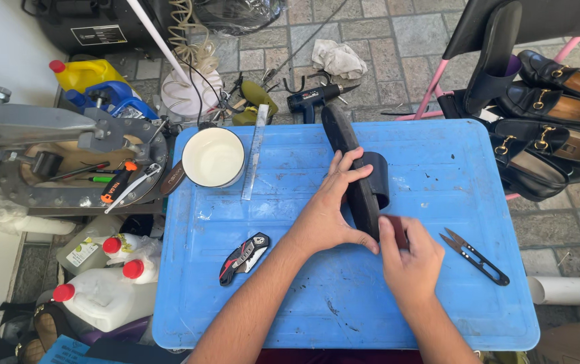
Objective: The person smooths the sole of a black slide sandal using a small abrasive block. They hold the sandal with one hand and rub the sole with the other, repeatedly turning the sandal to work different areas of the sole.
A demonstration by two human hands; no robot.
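A black shoe sole [342, 138] with a strap loop lies on its edge across the middle of the blue plastic table [438, 175]. My left hand [327, 209] lies over the sole and grips it, fingers spread along its side. My right hand [411, 259] pinches a small dark red block [398, 229] against the sole's near end. Small black thread snips [475, 256] rest just right of my right hand. A black and red folding utility knife [244, 257] sits left of my left forearm.
A cream pot [212, 157] and a metal ruler [255, 152] stand at the table's far left. Black loafers [553, 128] sit on a pink rack to the right. White jugs with red caps [111, 283], a grey machine [54, 155] and a glue gun [313, 101] surround the table.
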